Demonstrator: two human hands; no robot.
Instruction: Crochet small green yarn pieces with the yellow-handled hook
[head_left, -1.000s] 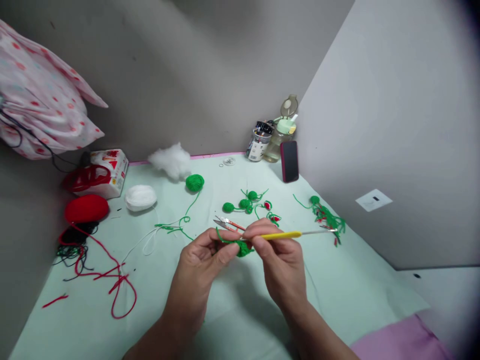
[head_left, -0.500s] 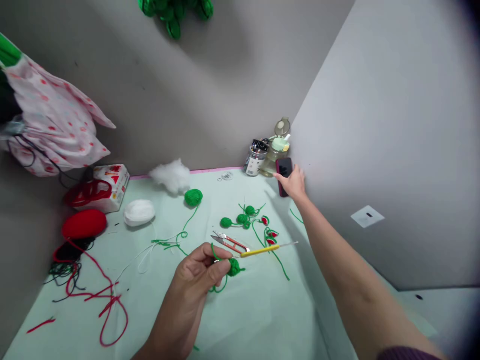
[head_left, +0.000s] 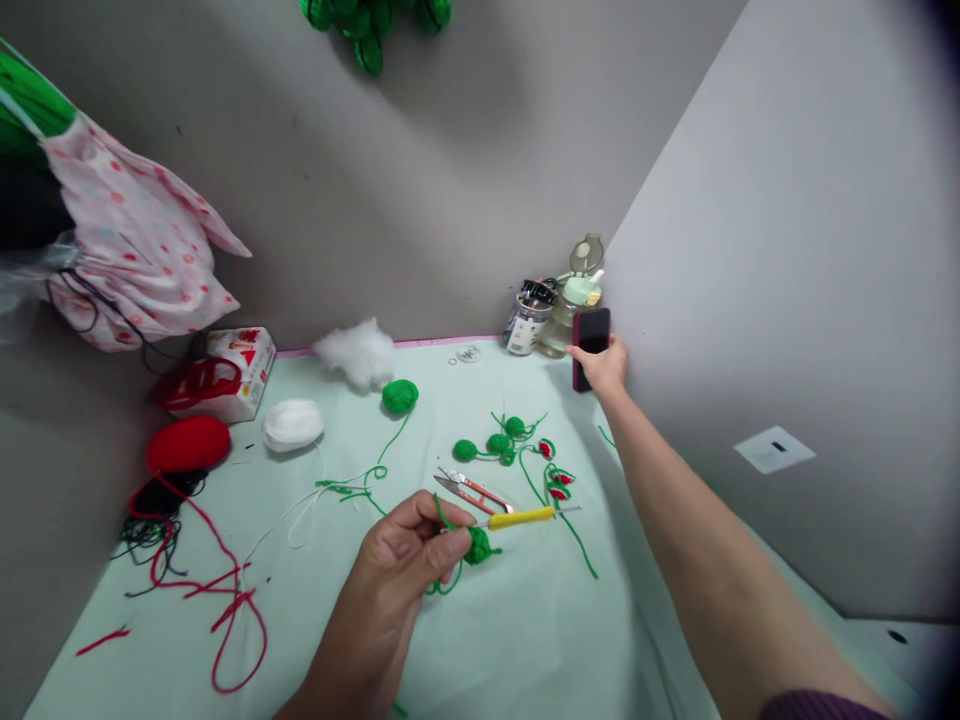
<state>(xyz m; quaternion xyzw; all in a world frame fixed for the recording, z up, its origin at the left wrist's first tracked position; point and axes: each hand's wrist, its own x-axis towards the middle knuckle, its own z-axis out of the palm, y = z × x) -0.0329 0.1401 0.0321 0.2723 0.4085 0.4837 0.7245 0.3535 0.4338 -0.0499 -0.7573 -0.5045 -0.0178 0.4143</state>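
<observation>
My left hand (head_left: pixel 409 565) pinches a small green crochet piece (head_left: pixel 478 546) together with a yellow-handled crochet hook (head_left: pixel 521 518) that points right. A loop of green yarn hangs below the fingers. Far off at the right corner, my right hand (head_left: pixel 609 366) grips a dark phone (head_left: pixel 592 345) with a reddish edge, held upright by its lower part. Behind the hook, orange-handled thread snips (head_left: pixel 480 495) lie on the pale green surface. Green crocheted balls (head_left: pixel 498 444) and small red and green pieces (head_left: pixel 561 478) lie beyond them.
At the back are a pen jar (head_left: pixel 525 322), a bottle (head_left: pixel 559 325), white stuffing (head_left: pixel 360 353) and green yarn (head_left: pixel 400 397). White yarn (head_left: pixel 293 425), red yarn (head_left: pixel 189 444) and a tissue pack (head_left: pixel 244 370) sit leftward. A spotted cloth bag (head_left: pixel 139 240) hangs at upper left.
The view has shifted slightly, so the scene appears farther right. The phone in my right hand has turned, showing more of its dark face. The hook's tip has swung lower.
</observation>
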